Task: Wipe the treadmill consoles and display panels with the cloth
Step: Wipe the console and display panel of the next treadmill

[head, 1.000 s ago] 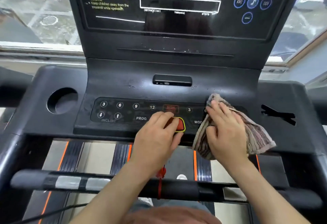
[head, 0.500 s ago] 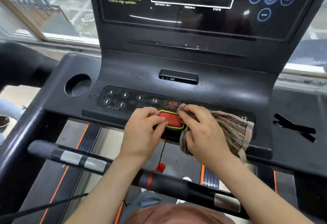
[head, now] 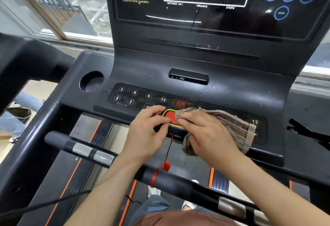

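Note:
A black treadmill console (head: 223,90) fills the view, with a button strip (head: 135,95) low down and a dark display panel (head: 205,11) above. A red safety key (head: 170,116) with a yellow border sits at the strip's middle. My left hand (head: 150,131) pinches the key's left edge with curled fingers. My right hand (head: 205,134) grips a brown striped cloth (head: 237,129) and presses its corner on the key's right side. The cloth covers the strip's right half.
A round cup holder (head: 91,81) lies left of the strip. A black handlebar (head: 100,156) with silver sensors crosses below my hands, and a red cord (head: 167,154) hangs from the key to it. A window (head: 62,6) is at back left. Another treadmill's arm (head: 26,59) stands left.
My right hand slid the cloth left along the button strip onto the red key. My left hand shifted from covering the key to pinching its left edge. The camera swung left.

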Motion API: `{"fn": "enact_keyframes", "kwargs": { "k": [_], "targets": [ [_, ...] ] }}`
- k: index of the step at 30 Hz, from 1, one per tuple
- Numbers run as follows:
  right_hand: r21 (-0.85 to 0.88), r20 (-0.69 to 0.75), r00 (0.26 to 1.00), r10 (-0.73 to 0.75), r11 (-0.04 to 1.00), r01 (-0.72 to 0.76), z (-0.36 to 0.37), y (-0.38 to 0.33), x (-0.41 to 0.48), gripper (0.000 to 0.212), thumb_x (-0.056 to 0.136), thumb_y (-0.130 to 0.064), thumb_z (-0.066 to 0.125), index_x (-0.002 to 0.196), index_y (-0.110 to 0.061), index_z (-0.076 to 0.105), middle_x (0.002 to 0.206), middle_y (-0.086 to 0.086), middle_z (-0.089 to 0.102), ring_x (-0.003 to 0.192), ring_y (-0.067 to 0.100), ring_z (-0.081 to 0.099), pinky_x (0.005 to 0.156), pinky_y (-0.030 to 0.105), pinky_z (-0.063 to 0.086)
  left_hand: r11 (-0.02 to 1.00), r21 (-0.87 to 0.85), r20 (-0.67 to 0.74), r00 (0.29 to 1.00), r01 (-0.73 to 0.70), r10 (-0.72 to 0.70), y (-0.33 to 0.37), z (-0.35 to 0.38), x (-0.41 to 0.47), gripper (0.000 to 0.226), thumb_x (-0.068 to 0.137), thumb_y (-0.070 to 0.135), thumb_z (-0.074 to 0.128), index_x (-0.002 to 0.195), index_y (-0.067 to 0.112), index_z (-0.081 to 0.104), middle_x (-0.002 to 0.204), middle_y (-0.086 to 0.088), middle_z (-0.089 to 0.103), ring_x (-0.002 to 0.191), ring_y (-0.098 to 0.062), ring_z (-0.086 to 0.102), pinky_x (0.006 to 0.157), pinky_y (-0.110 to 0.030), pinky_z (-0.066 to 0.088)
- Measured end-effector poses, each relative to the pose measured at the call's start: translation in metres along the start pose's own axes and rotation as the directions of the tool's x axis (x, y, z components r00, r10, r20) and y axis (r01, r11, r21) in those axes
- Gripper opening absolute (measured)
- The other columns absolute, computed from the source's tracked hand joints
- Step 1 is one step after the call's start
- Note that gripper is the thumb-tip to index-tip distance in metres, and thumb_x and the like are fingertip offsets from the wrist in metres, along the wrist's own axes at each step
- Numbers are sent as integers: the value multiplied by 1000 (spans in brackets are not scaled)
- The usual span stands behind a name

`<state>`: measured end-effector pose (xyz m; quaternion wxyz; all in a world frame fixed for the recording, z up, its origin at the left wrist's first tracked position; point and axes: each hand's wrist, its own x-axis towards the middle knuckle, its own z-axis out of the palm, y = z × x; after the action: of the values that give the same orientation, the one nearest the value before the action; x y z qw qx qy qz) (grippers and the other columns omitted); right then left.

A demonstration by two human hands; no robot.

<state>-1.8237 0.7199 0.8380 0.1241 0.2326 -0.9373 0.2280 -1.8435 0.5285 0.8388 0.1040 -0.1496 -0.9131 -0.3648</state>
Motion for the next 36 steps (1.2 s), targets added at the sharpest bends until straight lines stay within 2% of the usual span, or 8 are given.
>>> {"fn": "enact_keyframes", "kwargs": {
  "k": [7, 11, 16, 20, 25, 29, 34, 36],
  "targets": [
    [-47, 39, 992, 118, 992, -116, -1, -9, 17, 53, 74, -15, 39, 119, -9, 67, 127, 2, 63, 118, 26, 57, 97, 41, 49, 994, 49, 23, 995, -97, 96, -3, -1, 1, 22, 81, 20, 58, 88, 12, 77, 112, -9, 66, 99, -22, 60, 91, -26, 45],
    [-103, 90, 996, -1, 995, 11, -12, 8, -1, 51, 74, -18, 43, 118, -11, 68, 128, 0, 64, 115, 25, 60, 97, 42, 51, 990, 71, 17, 992, -125, 124, -7, 0, 0, 16, 78, 12, 65, 87, 13, 78, 111, -9, 66, 96, -25, 60, 85, -33, 49],
    [-197, 53, 965, 258, 950, -243, -30, 32, 14, 49, 76, -15, 43, 118, -12, 67, 123, -1, 64, 110, 25, 55, 89, 44, 51, 986, 129, -11, 994, -104, 107, -4, -1, 6, 15, 70, 8, 70, 80, 15, 78, 105, -4, 69, 90, -23, 63, 84, -24, 46],
    [-203, 60, 991, 120, 973, -106, -22, 11, -16, 46, 76, -18, 43, 112, -15, 71, 121, -3, 67, 108, 26, 61, 86, 40, 54, 978, 170, 40, 992, -124, 119, 5, -3, 10, 17, 65, 9, 65, 75, 14, 77, 104, 0, 70, 90, -21, 61, 80, -21, 44],
    [-189, -35, 961, 276, 942, -278, -28, 24, 8, 46, 74, -19, 42, 110, -17, 71, 116, -6, 68, 104, 22, 56, 74, 40, 52, 969, 224, 40, 995, -102, 95, 12, -2, 15, 16, 66, 11, 60, 71, 15, 75, 101, 3, 70, 86, -19, 59, 75, -21, 41],
    [-271, -8, 989, 149, 952, -146, -25, 21, -14, 44, 79, -19, 41, 113, -21, 70, 121, -10, 66, 110, 19, 55, 82, 36, 47, 978, 199, 46, 997, -67, 59, 12, 0, 12, 24, 70, 23, 49, 72, 18, 73, 103, 5, 69, 89, -18, 58, 74, -23, 47],
    [-260, -53, 966, 253, 930, -258, -27, 24, 5, 45, 77, -19, 43, 113, -19, 70, 119, -7, 66, 108, 20, 54, 79, 37, 48, 969, 247, 62, 998, -17, 1, 23, 1, 16, 11, 68, 16, 58, 73, 17, 68, 104, 8, 67, 94, -21, 58, 67, -35, 54],
    [-276, -34, 983, 179, 944, -182, -19, 15, -7, 44, 78, -18, 44, 114, -19, 69, 122, -8, 65, 108, 20, 55, 81, 35, 45, 967, 254, 61, 998, -11, -5, 27, 4, 16, 13, 70, 17, 57, 75, 17, 68, 106, 7, 66, 97, -22, 57, 65, -37, 55]
  ]
}}
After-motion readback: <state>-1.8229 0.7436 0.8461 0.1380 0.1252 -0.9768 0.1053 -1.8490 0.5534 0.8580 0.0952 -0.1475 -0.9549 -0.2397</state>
